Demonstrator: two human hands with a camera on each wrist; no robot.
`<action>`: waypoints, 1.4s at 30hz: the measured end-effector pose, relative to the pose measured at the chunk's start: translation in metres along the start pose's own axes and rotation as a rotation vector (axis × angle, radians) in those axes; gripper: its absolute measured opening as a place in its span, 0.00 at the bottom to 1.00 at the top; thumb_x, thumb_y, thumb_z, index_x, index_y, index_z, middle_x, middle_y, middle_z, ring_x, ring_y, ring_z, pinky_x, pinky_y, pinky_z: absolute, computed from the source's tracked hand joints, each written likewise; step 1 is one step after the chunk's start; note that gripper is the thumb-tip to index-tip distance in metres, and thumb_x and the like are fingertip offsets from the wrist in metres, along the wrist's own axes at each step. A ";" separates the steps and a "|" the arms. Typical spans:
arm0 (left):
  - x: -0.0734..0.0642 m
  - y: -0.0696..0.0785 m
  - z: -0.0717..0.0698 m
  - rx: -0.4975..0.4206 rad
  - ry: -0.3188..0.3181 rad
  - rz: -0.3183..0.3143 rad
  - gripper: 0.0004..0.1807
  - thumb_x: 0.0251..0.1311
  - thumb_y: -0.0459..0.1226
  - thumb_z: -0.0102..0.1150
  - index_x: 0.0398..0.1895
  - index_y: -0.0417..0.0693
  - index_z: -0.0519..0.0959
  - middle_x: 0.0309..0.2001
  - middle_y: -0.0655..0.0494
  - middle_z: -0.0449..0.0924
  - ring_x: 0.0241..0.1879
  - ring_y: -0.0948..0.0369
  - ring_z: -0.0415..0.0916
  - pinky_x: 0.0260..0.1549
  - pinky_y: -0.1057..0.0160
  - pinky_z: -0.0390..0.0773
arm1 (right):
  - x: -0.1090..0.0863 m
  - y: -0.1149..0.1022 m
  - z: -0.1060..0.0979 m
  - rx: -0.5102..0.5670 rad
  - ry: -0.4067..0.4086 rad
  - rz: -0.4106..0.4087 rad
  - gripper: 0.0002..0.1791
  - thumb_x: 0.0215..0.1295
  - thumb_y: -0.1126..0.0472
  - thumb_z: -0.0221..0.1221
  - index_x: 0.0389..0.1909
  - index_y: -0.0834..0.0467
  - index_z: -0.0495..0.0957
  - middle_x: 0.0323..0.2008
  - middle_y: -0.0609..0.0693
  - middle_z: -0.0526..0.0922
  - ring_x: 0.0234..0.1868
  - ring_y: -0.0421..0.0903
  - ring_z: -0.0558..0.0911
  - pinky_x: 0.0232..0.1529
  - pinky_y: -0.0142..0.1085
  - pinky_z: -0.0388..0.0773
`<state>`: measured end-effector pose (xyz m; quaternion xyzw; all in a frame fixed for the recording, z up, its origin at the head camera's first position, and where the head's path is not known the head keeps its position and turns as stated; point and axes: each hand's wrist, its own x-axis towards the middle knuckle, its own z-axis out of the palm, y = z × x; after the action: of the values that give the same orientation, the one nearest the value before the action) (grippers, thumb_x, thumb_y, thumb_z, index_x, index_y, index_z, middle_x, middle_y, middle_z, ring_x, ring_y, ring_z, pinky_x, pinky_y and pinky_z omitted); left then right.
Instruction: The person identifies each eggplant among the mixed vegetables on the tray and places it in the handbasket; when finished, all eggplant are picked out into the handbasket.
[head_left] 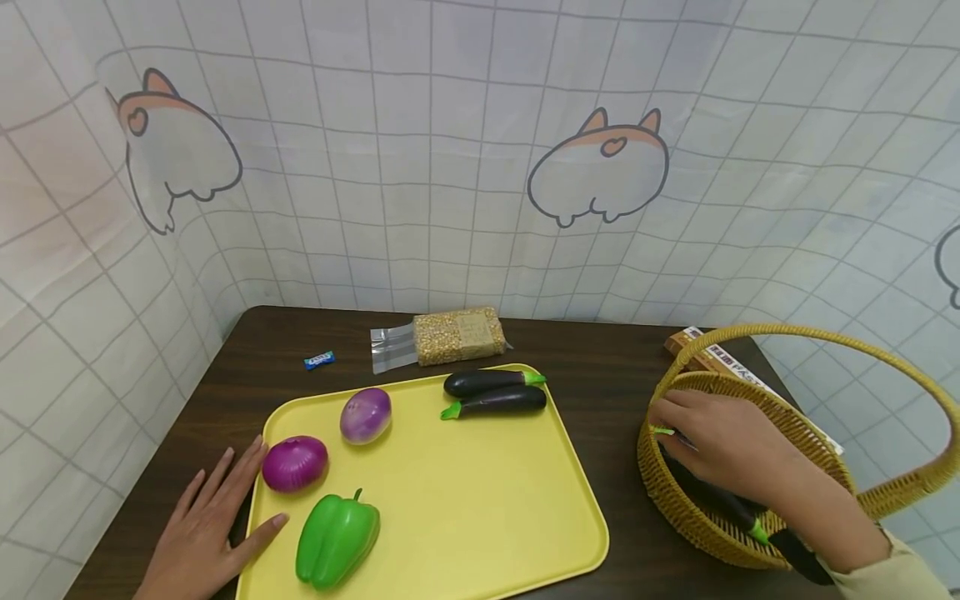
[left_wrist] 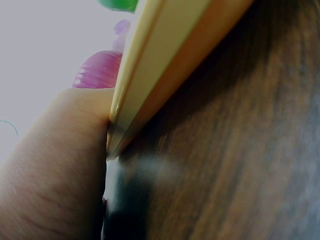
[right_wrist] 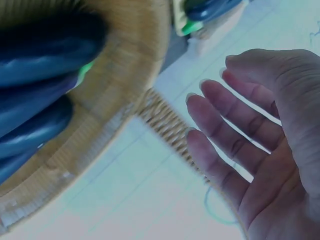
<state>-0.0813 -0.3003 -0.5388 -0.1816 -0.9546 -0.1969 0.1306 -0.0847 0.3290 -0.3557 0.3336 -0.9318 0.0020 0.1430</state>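
My left hand (head_left: 206, 517) lies with spread fingers at the left edge of a yellow tray (head_left: 465, 517), its thumb over the rim. Closest to its fingertips is a purple onion (head_left: 296, 464); a green bell pepper (head_left: 337, 537) lies beyond the thumb. Over a woven basket (head_left: 675, 508) at the right is my right hand (head_left: 720, 437), its fingers near the left rim. Several dark eggplants (right_wrist: 45, 50) lie in the basket, partly hidden by the hand and forearm in the head view. In the right wrist view, the fingers are loosely bent and the palm holds nothing.
A paler purple onion (head_left: 366, 416) and two eggplants (head_left: 501, 400) lie on the tray's far half. Behind it are a bag of yellow kernels (head_left: 457, 336) and a small blue packet (head_left: 319, 360). The basket's tall handle (head_left: 825, 333) arches up before a long box (head_left: 693, 350).
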 end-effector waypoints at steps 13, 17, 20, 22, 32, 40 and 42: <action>0.000 -0.001 0.001 0.000 -0.016 -0.009 0.54 0.66 0.57 0.68 0.88 0.58 0.49 0.85 0.57 0.48 0.83 0.45 0.42 0.78 0.47 0.27 | 0.057 -0.043 0.035 -0.020 -0.045 -0.074 0.14 0.64 0.58 0.74 0.49 0.52 0.85 0.38 0.46 0.82 0.32 0.42 0.80 0.28 0.37 0.81; 0.000 -0.001 0.001 0.001 -0.019 -0.010 0.54 0.67 0.57 0.68 0.88 0.58 0.49 0.85 0.57 0.48 0.83 0.46 0.41 0.78 0.47 0.26 | 0.070 -0.050 0.052 -0.013 -0.062 -0.096 0.17 0.64 0.58 0.74 0.52 0.54 0.83 0.40 0.47 0.82 0.36 0.45 0.80 0.34 0.40 0.82; 0.000 -0.001 0.000 -0.002 -0.009 -0.006 0.54 0.66 0.57 0.68 0.88 0.58 0.50 0.85 0.57 0.49 0.83 0.47 0.42 0.78 0.47 0.27 | 0.081 -0.054 0.064 -0.021 -0.072 -0.093 0.21 0.63 0.57 0.75 0.55 0.54 0.83 0.43 0.48 0.82 0.41 0.46 0.82 0.39 0.42 0.84; 0.000 -0.002 0.001 -0.005 -0.003 -0.001 0.54 0.66 0.56 0.69 0.88 0.58 0.50 0.85 0.57 0.49 0.83 0.47 0.42 0.78 0.47 0.28 | 0.087 -0.056 0.072 -0.025 -0.085 -0.089 0.23 0.64 0.56 0.75 0.58 0.55 0.82 0.47 0.49 0.83 0.45 0.48 0.82 0.44 0.43 0.84; 0.000 -0.002 0.001 -0.001 -0.005 -0.004 0.54 0.65 0.57 0.69 0.88 0.57 0.50 0.85 0.56 0.49 0.83 0.46 0.41 0.78 0.47 0.27 | 0.110 -0.064 0.106 -0.015 -0.102 -0.099 0.36 0.67 0.56 0.73 0.74 0.55 0.73 0.70 0.56 0.73 0.68 0.57 0.74 0.65 0.53 0.76; 0.000 0.000 -0.002 -0.007 -0.011 -0.009 0.54 0.66 0.57 0.69 0.88 0.57 0.50 0.85 0.56 0.50 0.83 0.46 0.42 0.78 0.47 0.28 | 0.121 -0.063 0.120 -0.041 -0.097 -0.099 0.38 0.67 0.55 0.73 0.76 0.56 0.71 0.69 0.57 0.74 0.69 0.61 0.74 0.65 0.55 0.75; 0.001 0.001 -0.002 -0.009 -0.010 -0.007 0.54 0.66 0.57 0.69 0.88 0.57 0.50 0.85 0.56 0.50 0.83 0.45 0.42 0.78 0.47 0.28 | 0.122 -0.062 0.123 -0.049 -0.099 -0.100 0.38 0.67 0.55 0.73 0.76 0.56 0.72 0.68 0.57 0.74 0.68 0.60 0.75 0.64 0.54 0.76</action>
<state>-0.0814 -0.3006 -0.5364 -0.1800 -0.9549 -0.2006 0.1245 -0.1685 0.1924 -0.4463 0.3760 -0.9196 -0.0443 0.1046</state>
